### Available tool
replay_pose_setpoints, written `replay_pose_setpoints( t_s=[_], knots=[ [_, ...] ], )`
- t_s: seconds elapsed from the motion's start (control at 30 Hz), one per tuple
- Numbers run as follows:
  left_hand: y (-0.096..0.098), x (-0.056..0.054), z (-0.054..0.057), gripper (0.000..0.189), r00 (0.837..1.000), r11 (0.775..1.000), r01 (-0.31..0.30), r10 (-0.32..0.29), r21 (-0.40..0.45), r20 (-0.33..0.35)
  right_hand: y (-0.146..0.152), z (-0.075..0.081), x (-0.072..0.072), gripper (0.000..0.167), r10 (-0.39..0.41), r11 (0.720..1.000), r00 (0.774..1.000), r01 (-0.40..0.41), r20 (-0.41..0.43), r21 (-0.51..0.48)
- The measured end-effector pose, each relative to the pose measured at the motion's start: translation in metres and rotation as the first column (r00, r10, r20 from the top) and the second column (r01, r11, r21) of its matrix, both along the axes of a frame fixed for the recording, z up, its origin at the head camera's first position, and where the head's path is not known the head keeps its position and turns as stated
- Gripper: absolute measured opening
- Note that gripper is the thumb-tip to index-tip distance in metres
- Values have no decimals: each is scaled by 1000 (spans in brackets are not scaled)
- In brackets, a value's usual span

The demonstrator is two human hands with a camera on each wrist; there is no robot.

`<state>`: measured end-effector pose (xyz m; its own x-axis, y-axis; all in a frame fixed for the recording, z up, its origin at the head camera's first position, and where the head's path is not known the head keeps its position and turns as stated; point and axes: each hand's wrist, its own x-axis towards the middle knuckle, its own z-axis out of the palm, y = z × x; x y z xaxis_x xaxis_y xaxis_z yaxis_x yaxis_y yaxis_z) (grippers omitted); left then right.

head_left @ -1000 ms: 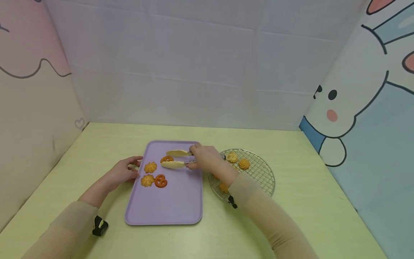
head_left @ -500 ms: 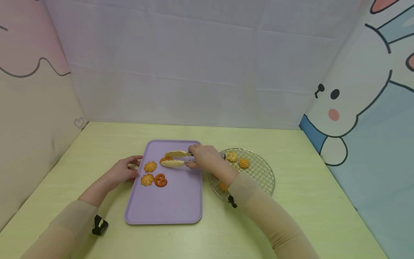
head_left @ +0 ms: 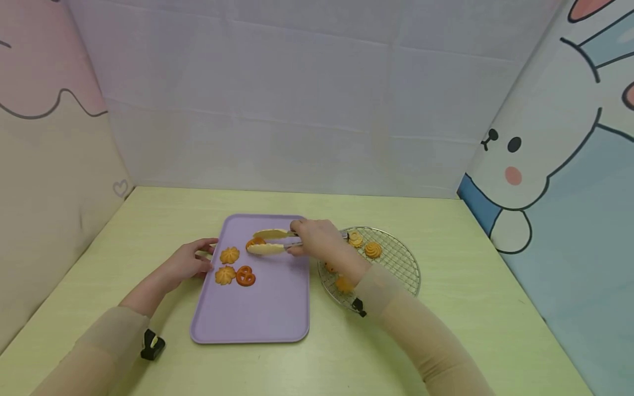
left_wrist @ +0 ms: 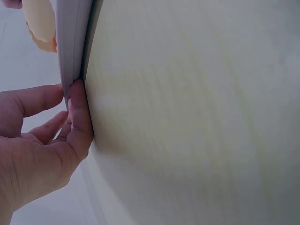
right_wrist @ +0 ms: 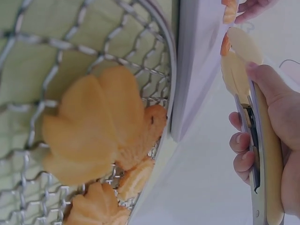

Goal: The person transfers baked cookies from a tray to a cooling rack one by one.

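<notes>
A lilac tray (head_left: 262, 316) lies on the table. My left hand (head_left: 187, 263) pinches its left rim; in the left wrist view the thumb and fingers sit on either side of that edge. My right hand (head_left: 319, 242) grips a pair of tongs (head_left: 267, 249) with pale, broad tips. The tips are spread over a pretzel (head_left: 253, 242) on the tray, partly hiding it; whether they squeeze it I cannot tell. Another pretzel (head_left: 245, 276) lies nearer, beside two flower-shaped cookies (head_left: 229, 255) along the tray's left side.
A round wire rack (head_left: 403, 269) stands right of the tray, partly under my right forearm. It bears several cookies, among them a swirl cookie (head_left: 373, 249) and, close in the right wrist view, a flower-shaped cookie (right_wrist: 96, 124). Walls enclose the table's back and sides.
Over the last half second my right hand and the tongs have shifted very slightly to the right. My left hand stays on the tray's rim.
</notes>
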<state>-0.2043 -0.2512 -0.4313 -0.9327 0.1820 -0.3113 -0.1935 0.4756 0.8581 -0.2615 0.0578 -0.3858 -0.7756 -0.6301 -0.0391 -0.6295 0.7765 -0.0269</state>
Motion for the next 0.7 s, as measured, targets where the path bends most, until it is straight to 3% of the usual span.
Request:
replay_pose_setpoints(
  t_s=[0.4, 0.7],
  knots=[
    [1, 2, 1, 68, 1000, 1000, 4, -4, -28, -16, 15, 19, 8, 49, 1, 1000, 1000, -1, -28, -13],
    [1, 1, -1, 68, 1000, 999, -1, 1, -36, -21, 34, 42, 14, 50, 26, 999, 996, -28, -86, -25]
  ],
)
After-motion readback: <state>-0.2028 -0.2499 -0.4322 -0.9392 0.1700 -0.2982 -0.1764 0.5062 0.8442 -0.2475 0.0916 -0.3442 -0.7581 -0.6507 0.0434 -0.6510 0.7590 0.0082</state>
